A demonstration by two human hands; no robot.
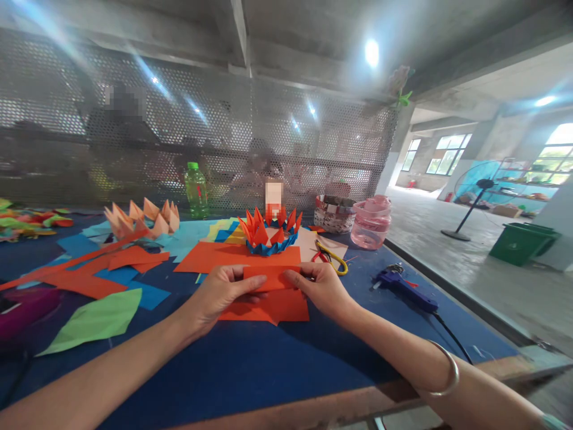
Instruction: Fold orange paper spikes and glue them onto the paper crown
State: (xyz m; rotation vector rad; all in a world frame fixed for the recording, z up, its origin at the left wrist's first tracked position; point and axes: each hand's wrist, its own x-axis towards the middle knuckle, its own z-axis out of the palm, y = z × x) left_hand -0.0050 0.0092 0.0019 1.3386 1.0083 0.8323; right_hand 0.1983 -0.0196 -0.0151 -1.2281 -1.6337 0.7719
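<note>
Between my two hands is a small orange-red piece of paper (274, 278), held up by its two ends. My left hand (228, 289) pinches its left end between thumb and fingers. At the right end, my right hand (320, 286) grips it the same way. Below and behind it lie larger orange-red sheets (268, 310) on the blue tabletop. Just beyond my hands stands a folded paper lotus (271, 234) with orange-red petals and a blue base. Scissors (331, 258) with yellow and red handles rest close to my right hand.
On the left are loose orange, blue and green sheets (96, 316) and a peach folded-paper ring (142, 218). A green bottle (196, 190), a woven basket (335, 214) and a pink jug (370, 222) stand at the back. The blue glue gun (405, 289) lies right, its cord trailing.
</note>
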